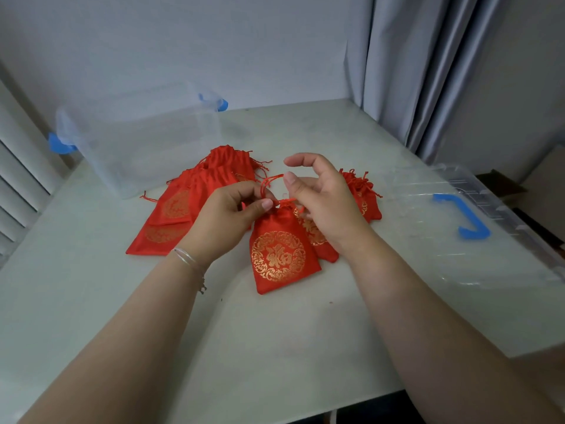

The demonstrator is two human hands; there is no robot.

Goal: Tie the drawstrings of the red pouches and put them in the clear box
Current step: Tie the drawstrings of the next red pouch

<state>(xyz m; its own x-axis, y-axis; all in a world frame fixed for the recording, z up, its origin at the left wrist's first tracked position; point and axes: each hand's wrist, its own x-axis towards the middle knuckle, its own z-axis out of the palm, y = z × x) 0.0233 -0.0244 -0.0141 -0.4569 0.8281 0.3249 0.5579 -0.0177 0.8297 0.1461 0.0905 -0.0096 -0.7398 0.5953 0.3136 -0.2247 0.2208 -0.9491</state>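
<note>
Head view: tying step in hand. Left hand [235, 209] pinches cord [269, 183] at neck of pouch [282, 252] lying on surface [275, 347]; right hand [318, 197] loosely curled, grip uncertain. Next: draw knot tight, then drop into box [137, 142], apparently empty.

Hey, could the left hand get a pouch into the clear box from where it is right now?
Probably yes. The clear box stands open, its lid lying off to the right, and only the pile of red pouches lies between. But the left hand is busy pinching the drawstring of the front pouch.
</note>
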